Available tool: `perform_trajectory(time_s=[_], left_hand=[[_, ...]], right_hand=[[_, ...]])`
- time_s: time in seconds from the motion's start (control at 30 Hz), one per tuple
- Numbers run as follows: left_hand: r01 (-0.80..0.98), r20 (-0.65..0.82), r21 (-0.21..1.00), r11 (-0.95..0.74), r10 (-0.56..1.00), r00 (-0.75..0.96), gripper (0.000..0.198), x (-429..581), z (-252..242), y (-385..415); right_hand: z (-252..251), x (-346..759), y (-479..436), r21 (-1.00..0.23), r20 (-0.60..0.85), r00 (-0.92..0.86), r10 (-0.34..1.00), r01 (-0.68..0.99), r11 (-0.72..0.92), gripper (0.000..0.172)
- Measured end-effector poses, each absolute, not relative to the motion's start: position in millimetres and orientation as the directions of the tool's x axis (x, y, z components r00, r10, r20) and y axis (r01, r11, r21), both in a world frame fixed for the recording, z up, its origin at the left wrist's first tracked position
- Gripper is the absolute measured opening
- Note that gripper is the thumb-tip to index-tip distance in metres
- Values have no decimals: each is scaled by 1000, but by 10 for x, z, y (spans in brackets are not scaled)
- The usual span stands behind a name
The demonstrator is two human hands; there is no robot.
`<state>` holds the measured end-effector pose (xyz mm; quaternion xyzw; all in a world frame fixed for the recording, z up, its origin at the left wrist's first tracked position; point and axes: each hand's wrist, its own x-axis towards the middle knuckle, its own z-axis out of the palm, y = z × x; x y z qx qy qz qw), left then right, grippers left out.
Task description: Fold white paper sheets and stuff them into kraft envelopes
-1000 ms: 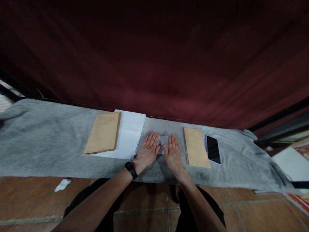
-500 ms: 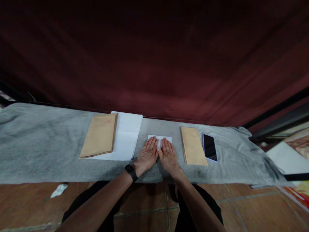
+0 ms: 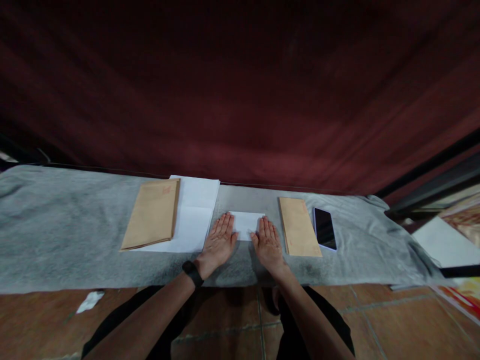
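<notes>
On the table [image 3: 75, 220], one slip [image 3: 246, 226] lies between the left hand [image 3: 218, 242] and right hand [image 3: 269, 245], both flat at its ends, fingers straight, thumbs spread. Leftward, one brown packet [image 3: 152, 212] overlaps white sheets [image 3: 197, 210]; rightward, a second packet [image 3: 299, 227] lies beside one phone [image 3: 324, 229].

The left hand [image 3: 219, 243] and right hand [image 3: 269, 247] have parted, baring the middle of the small white paper [image 3: 246, 225].

Nothing is legible, red print [image 3: 166, 190] on brown envelopes [image 3: 150, 215] included
</notes>
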<state>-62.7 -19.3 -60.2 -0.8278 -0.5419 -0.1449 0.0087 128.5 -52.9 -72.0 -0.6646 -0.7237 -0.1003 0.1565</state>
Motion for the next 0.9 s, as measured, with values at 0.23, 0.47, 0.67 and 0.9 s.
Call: perform_trajectory(time_s=[0.23, 0.47, 0.67, 0.9], left_hand=[[922, 228, 130, -365, 916, 331, 59, -626, -595, -188], [829, 320, 152, -538, 821, 473, 57, -496, -469, -257], [760, 241, 127, -637, 763, 599, 56, -372, -510, -281], [777, 249, 155, -610, 785, 567, 57, -459, -549, -253]], right_hand=[[-748, 1313, -555, -79, 418, -40, 908, 994, 80, 64], [-566, 1222, -515, -133, 389, -69, 918, 983, 130, 64], [-549, 1047, -527, -166, 275, -141, 951, 967, 192, 58], [-606, 1099, -555, -145, 290, -127, 949, 974, 174, 60]])
